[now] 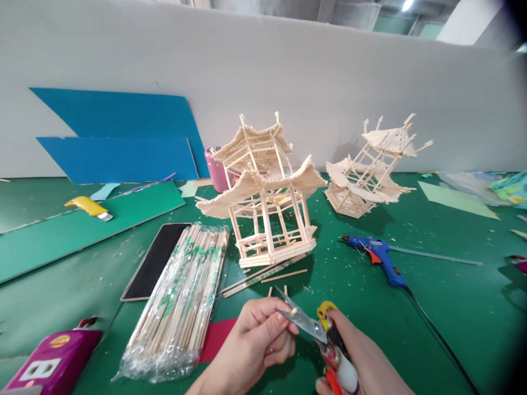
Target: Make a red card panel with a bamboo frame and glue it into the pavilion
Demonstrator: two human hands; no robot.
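My right hand (366, 356) grips a pair of shears (319, 329) with red, white and yellow handles, blades open and pointing left. My left hand (255, 343) pinches short wooden sticks (284, 291) upright, right at the blades. Just beyond them stands a two-tier pagoda model (263, 192) built of wooden sticks, with loose sticks (263, 274) lying at its base. A plastic-wrapped bundle of chopsticks (181, 302) lies left of my left hand.
A second, tilted pagoda model (370, 170) sits at back right. A blue glue gun (381, 258) lies on the green table, right of centre. A phone (154, 260), yellow utility knife (88, 207), pink cup (216, 167), magenta box (53, 359) and blue boards (119, 137) occupy the left.
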